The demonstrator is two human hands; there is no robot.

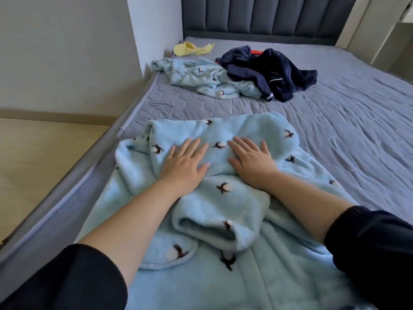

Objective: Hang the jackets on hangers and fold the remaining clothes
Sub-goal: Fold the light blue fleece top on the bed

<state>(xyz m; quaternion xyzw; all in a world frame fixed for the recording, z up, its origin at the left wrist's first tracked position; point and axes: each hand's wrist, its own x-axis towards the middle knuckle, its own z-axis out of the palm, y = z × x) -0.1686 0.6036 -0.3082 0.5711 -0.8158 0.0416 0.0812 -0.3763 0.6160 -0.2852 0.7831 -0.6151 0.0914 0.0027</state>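
I press both hands, left hand and right hand flat and gripping nothing, smoothing the blue fleece toward twelve o'clock before folding evenly.

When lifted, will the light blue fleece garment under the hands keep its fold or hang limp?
Probably limp: the light blue fleece garment sags in soft rolls under the left hand and right hand. Its fluffy pile suggests it is light for its bulk and unlikely to slide.

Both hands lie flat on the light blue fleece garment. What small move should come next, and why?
Probably slide both hands outward, smoothing the fold: the left hand and right hand press flat on the light blue fleece garment, whose folded sleeve looks bunched.
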